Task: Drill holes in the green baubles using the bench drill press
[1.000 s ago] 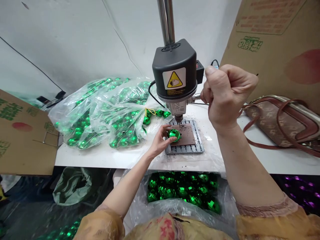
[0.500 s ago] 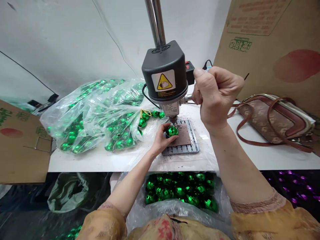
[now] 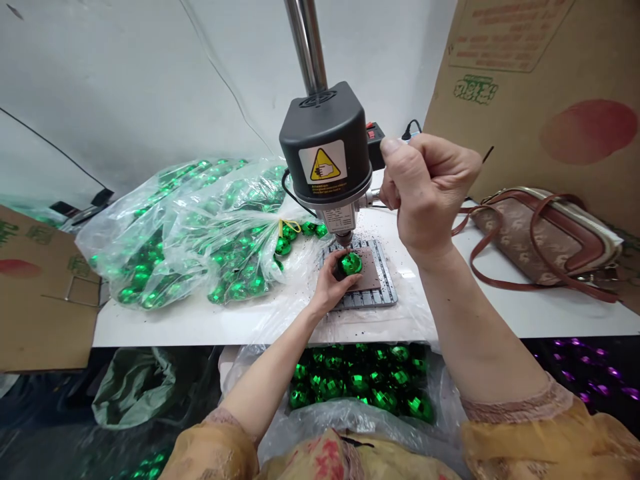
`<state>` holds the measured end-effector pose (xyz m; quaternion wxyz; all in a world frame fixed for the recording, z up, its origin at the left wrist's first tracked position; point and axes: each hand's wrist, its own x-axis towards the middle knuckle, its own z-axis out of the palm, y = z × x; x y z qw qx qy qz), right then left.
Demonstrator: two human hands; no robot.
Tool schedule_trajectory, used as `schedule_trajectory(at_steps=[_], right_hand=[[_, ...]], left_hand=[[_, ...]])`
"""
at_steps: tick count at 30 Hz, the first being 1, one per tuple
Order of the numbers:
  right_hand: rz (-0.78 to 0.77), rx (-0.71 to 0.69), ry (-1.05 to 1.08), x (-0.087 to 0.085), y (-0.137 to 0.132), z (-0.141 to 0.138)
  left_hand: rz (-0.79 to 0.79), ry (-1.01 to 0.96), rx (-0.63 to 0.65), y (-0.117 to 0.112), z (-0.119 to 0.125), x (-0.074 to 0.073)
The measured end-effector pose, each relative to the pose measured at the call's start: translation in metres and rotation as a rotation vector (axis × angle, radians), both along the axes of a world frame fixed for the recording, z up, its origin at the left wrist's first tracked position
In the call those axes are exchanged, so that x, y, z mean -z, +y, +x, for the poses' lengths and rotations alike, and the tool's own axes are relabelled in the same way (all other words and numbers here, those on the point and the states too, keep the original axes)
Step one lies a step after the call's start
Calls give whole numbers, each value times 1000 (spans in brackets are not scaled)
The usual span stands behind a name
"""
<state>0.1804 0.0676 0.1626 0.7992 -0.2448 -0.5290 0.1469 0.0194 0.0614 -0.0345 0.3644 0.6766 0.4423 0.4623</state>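
A small bench drill press (image 3: 326, 157) with a black head and a yellow warning label stands on the white table (image 3: 200, 320). My left hand (image 3: 333, 283) grips a shiny green faceted ball (image 3: 351, 263) on the brown pad of the slotted metal base plate (image 3: 384, 287), right under the drill chuck. My right hand (image 3: 425, 190) is closed in a fist around the press's feed handle, to the right of the head; the handle itself is mostly hidden.
Clear plastic bags full of green balls (image 3: 200, 227) lie left of the press. An open bag of green balls (image 3: 360, 383) sits below the table edge. Cardboard boxes stand at left (image 3: 40, 287) and right (image 3: 540, 93). A brown handbag (image 3: 545, 237) lies at right.
The drill head came down and the ball slid beneath the chuck, then shifted slightly right on the pad. My right fist lowered with the handle.
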Motion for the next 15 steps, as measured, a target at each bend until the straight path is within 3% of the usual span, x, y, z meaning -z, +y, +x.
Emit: schedule_trajectory(at_steps=[8, 15], right_hand=[[27, -20, -13, 2, -3, 0], [80, -47, 23, 17, -12, -3]], left_hand=[[3, 22, -23, -4, 2, -3], [-14, -37, -25, -6, 5, -1]])
